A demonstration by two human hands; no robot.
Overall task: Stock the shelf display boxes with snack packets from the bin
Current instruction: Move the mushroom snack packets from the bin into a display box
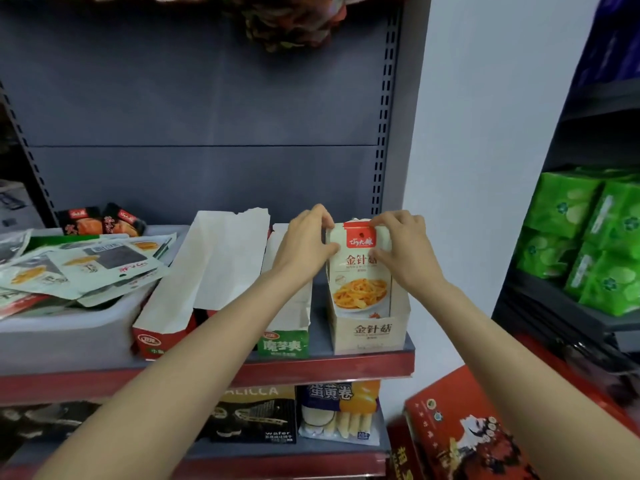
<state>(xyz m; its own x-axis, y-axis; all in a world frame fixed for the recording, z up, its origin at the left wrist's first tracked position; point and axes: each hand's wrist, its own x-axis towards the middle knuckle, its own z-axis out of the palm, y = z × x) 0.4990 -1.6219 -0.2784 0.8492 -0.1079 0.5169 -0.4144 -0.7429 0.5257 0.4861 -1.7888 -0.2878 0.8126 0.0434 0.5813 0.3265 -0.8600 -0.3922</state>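
Two hands working: we are pinching one snack packet by its top corners, left hand and right hand both closed on it, standing it in the beige display box near the shelf's right front corner. Risk: pressing unevenly could be buckling the packet or nudging the light box off that edge.

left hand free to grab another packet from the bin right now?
Probably not yet. The left hand and right hand both grip the mushroom packet standing in the beige display box. Once released, the path to the bin looks open.
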